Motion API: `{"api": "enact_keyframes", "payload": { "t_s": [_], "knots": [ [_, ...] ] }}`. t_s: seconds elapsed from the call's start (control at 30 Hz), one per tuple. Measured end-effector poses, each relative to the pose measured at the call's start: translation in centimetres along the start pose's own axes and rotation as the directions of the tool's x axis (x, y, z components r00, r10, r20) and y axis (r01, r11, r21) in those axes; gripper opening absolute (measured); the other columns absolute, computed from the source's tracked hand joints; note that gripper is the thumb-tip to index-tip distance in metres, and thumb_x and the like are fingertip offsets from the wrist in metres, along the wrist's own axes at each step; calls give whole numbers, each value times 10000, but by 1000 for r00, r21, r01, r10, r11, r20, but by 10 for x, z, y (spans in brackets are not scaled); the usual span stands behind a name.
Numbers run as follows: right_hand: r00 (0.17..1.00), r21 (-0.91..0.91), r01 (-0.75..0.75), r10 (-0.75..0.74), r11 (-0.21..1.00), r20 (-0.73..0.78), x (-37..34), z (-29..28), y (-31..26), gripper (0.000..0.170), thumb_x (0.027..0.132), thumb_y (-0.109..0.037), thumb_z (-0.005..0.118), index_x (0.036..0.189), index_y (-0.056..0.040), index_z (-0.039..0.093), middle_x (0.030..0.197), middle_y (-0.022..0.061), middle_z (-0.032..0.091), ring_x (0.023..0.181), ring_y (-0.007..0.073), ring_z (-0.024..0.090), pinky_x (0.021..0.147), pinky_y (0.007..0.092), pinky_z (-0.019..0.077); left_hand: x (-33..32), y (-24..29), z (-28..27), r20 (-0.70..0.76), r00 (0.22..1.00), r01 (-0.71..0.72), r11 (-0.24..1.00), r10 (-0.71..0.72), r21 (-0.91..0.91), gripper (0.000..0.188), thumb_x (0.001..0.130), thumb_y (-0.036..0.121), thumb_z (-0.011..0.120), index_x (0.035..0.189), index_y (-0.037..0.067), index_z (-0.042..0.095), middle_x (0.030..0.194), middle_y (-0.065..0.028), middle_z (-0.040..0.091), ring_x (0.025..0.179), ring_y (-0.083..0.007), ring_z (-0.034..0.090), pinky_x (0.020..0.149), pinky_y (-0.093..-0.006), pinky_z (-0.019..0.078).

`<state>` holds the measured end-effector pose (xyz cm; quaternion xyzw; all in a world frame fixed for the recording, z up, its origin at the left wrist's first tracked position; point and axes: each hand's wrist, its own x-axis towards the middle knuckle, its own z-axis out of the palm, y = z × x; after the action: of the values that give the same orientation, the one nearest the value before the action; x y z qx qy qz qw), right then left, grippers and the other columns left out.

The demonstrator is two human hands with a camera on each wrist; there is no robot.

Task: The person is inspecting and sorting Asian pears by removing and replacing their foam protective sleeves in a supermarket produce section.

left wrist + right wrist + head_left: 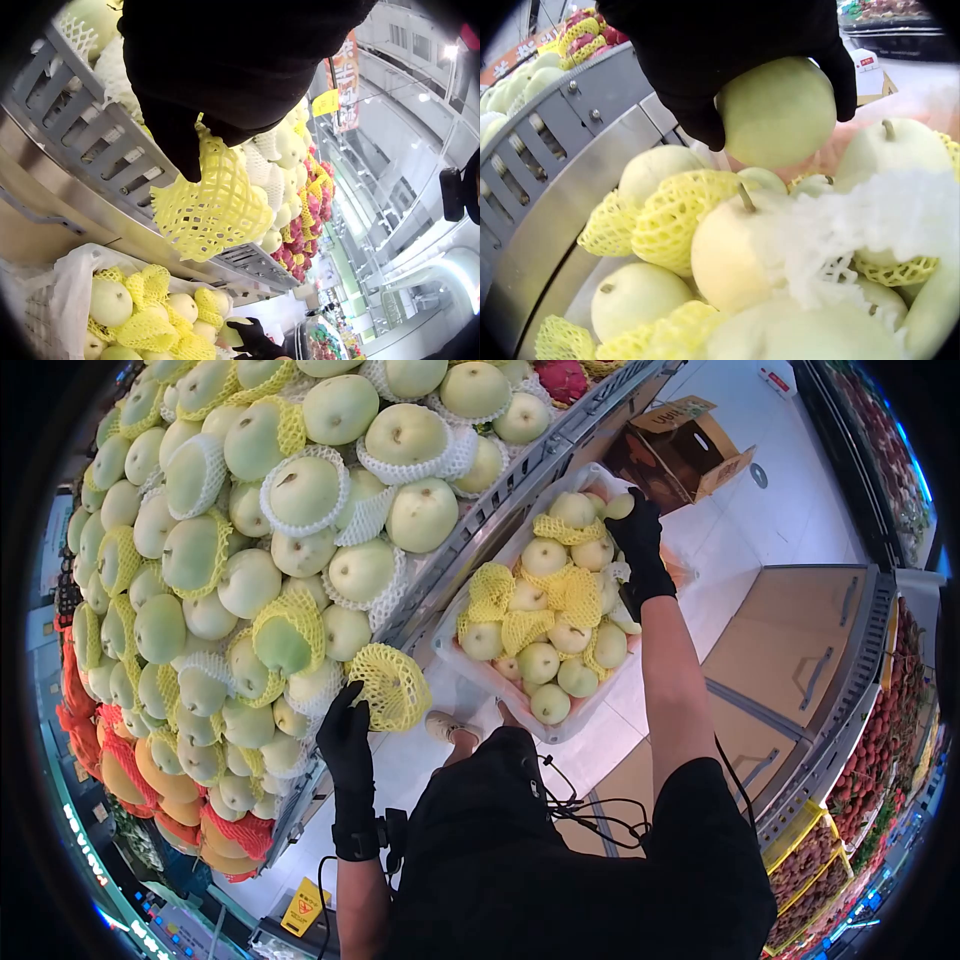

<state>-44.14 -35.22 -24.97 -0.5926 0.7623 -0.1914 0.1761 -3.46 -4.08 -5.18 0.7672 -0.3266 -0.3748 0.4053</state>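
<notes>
Two grips: the left hand (346,750) pinches a foam net (214,206), the right hand (645,550) clasps a fruit (780,112); lift gently.

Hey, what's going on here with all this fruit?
A person's gloved right hand grips a pale green fruit at the far end of a crate. The crate holds more fruit and yellow foam nets. The left hand holds another net, apparently empty, beside a large fruit display.
</notes>
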Motion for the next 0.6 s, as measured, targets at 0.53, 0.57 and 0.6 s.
{"api": "enact_keyframes", "payload": {
  "t_s": [0.53, 0.57, 0.6],
  "knots": [
    [970, 989, -120, -202, 81, 135, -131, -81, -84, 595, 817, -65, 665, 1364, -75, 432, 1244, 94, 542, 1147, 226, 541, 895, 367, 526, -8, 9, -25, -31, 983, -180, 984, 179, -7, 290, 913, 16, 527, 1186, -27, 615, 1133, -96, 651, 961, -120, 588, 867, -266, 453],
    [953, 973, -208, -243, -100, 178, -140, -85, -92, 588, 822, -58, 638, 1370, -78, 425, 1254, 97, 536, 1148, 245, 544, 927, 384, 512, -8, 9, -28, -19, 980, -198, 980, 198, -15, 291, 917, 26, 521, 1187, -28, 615, 1133, -100, 651, 978, -129, 590, 881, -272, 452],
    [945, 968, -222, -272, -117, 184, -147, -88, -96, 596, 820, -59, 635, 1375, -81, 418, 1266, 101, 529, 1161, 255, 537, 954, 395, 495, -8, 9, -31, -5, 977, -215, 976, 215, -21, 292, 922, 37, 516, 1188, -29, 615, 1133, -104, 651, 995, -138, 591, 894, -279, 451]
  ]
}}
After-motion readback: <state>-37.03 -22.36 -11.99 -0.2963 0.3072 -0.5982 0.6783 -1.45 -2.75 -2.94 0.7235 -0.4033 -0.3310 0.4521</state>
